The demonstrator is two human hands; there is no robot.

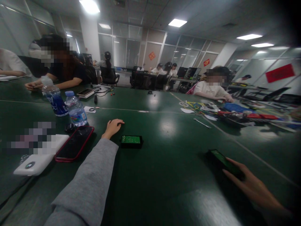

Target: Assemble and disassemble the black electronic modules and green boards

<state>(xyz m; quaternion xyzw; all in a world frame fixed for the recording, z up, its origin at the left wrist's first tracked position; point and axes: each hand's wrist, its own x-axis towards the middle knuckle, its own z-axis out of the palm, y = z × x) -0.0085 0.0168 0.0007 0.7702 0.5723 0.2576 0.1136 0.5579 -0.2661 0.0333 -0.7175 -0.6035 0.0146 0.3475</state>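
My left hand (113, 126) rests on the dark green table (164, 175) with its fingers loosely curled downward and nothing in it. A small black box holding a green circuit board (131, 141) lies just to its right, not touched. My right hand (246, 183) reaches in from the lower right, its fingers stretched over a second dark box with a green board (221, 160) and touching its near end. A grey sleeve (89, 185) covers my left forearm.
A red-cased phone (74, 143), a white power bank (39, 158) and two water bottles (68, 108) sit at the left. A metal tool (202, 123) and colourful parts (235, 111) lie at the far right. Other people sit around the table and beyond.
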